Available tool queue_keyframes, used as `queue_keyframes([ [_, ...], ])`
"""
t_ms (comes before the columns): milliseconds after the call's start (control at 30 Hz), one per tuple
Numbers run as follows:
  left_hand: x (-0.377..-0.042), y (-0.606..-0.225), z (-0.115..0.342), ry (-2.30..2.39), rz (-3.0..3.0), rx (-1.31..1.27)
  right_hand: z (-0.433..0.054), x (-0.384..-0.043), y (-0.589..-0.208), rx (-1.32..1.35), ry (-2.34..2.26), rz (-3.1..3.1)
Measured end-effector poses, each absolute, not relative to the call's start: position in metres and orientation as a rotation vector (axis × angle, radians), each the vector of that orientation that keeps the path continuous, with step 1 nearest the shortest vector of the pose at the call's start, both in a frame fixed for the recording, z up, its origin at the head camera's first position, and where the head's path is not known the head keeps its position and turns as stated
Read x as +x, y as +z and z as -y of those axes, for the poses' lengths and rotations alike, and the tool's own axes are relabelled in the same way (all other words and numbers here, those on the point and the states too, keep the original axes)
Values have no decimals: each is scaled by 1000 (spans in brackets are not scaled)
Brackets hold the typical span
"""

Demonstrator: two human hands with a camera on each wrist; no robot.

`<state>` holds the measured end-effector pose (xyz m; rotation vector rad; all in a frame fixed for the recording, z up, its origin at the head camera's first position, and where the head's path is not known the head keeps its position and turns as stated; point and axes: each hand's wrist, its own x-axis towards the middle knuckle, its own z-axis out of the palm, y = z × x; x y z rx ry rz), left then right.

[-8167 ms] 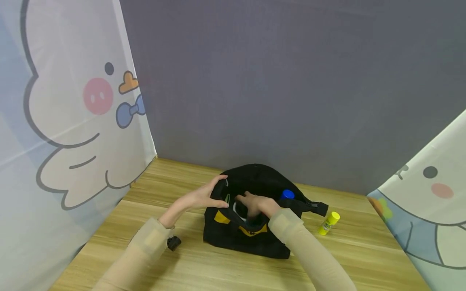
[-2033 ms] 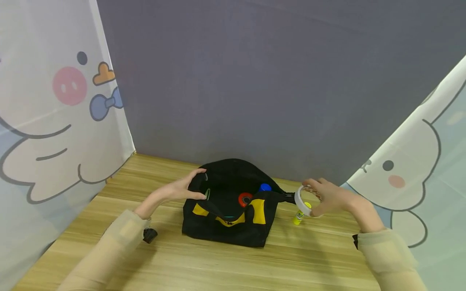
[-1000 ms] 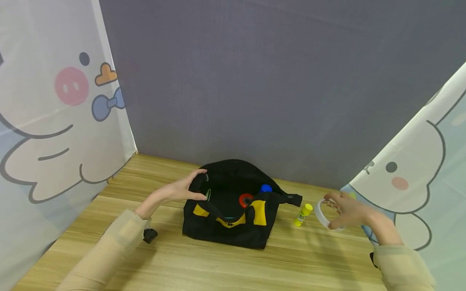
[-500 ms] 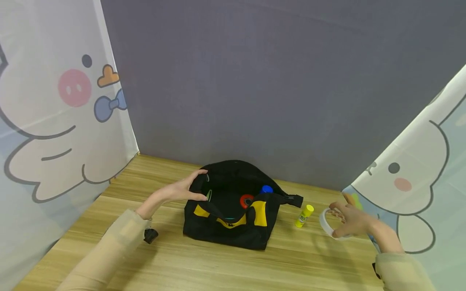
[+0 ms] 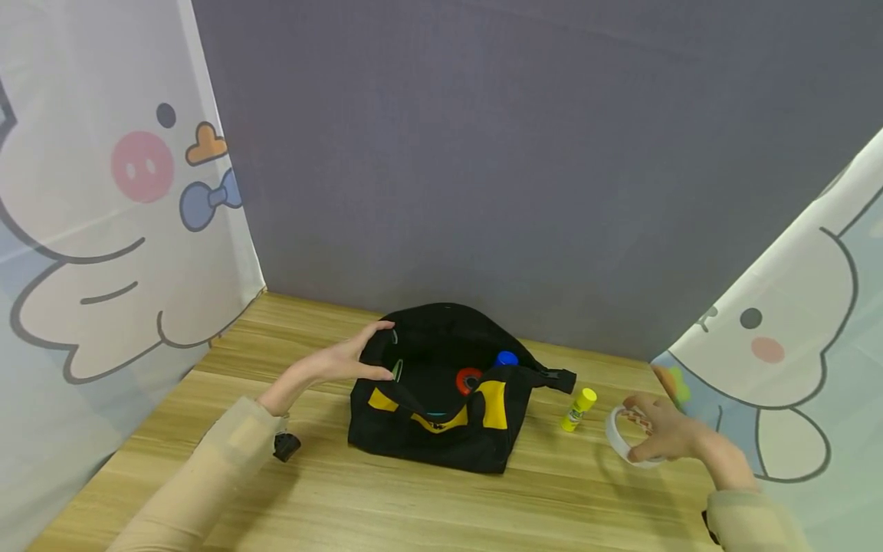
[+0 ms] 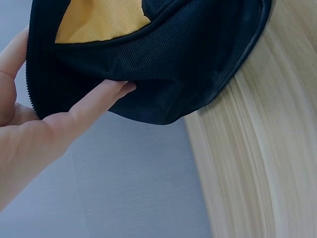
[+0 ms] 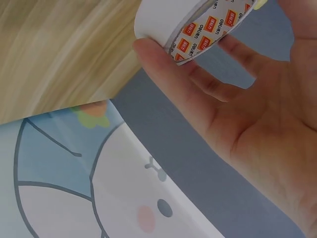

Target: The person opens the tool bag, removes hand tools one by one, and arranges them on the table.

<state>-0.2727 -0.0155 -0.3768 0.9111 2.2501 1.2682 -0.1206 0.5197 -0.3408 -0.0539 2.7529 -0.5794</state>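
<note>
A black bag (image 5: 428, 448) with yellow patches stands on the table with its zipped top wide apart. My left hand (image 5: 345, 362) grips the left end of its mouth, thumb at the front edge and fingers at the back one; the left wrist view shows them against the black cloth (image 6: 173, 59). Inside the bag lie a red round thing (image 5: 469, 381) with a dark centre and a blue-topped object (image 5: 507, 358). To the right, my right hand (image 5: 669, 433) holds a roll of white tape (image 5: 615, 438) between thumb and fingers, close over the table. Printed labels line the roll's core (image 7: 205, 32).
A yellow glue stick (image 5: 578, 410) is on the table between bag and tape. The bag's black end tab (image 5: 560, 379) sticks out toward it. A grey wall (image 5: 441, 153) closes off the back, with cartoon-printed cloths (image 5: 90, 230) at both sides.
My right hand was inside the bag earlier; it came out with the tape roll, passed over the glue stick, and has moved right and down to the table. The left hand keeps its grip.
</note>
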Motion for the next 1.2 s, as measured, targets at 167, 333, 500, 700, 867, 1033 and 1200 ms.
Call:
queue_keyframes([
  [167, -273, -377, 15, 1270, -2250, 918, -521, -121, -348, -8, -593, -2726],
  [333, -273, -377, 16, 1270, -2254, 923, -523, -122, -358, 13, -523, -2747],
  [500, -272, -376, 16, 1267, -2254, 915, -522, -123, -367, 34, -552, -2708],
  [700, -272, -376, 15, 1260, -2263, 918, -518, -122, -373, 73, -629, -2652],
  [867, -272, -376, 15, 1262, -2265, 915, -519, -122, -381, 80, -618, -2645],
  [1033, -272, -376, 15, 1265, -2266, 913, -520, -123, -389, 84, -614, -2631],
  [1200, -272, -377, 15, 1267, -2265, 908, -519, -125, -396, 104, -629, -2635],
])
